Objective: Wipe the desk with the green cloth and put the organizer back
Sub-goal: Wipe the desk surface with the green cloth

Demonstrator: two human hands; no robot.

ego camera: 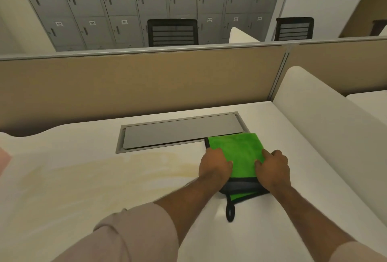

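Both grips press down on a folded green cloth [240,153]: the left hand [215,165] lies on its left edge with fingers curled over the fabric, and the right hand [272,169] lies on its right edge, fingers bent and fingertips on the green pile. Whether either hand pinches the cloth or only pushes flat on it cannot be told. Two bare forearms reach in from the bottom of the view, with pale rolled sleeves [136,232] at the elbows.

The cloth sits on the white surface [83,188], right of centre. Its near end shows a dark grey band and black trim, and a black hanging loop [230,212] trails toward the viewer. Left of the hands, a faint yellowish smear [129,167] spreads across the surface (blurred, so its edges are vague).

Just beyond the cloth, a grey rectangular cable hatch [178,132] is set flush into the surface; the cloth's far corner overlaps its right end. A white rounded divider [324,119] rises along the right side. Behind the hatch stands a beige partition panel [136,81] with a grey top rail.

Past the partition, two black slatted chair backs [172,32] show, and behind them a wall of grey numbered lockers [125,0]. No organizer appears in view.
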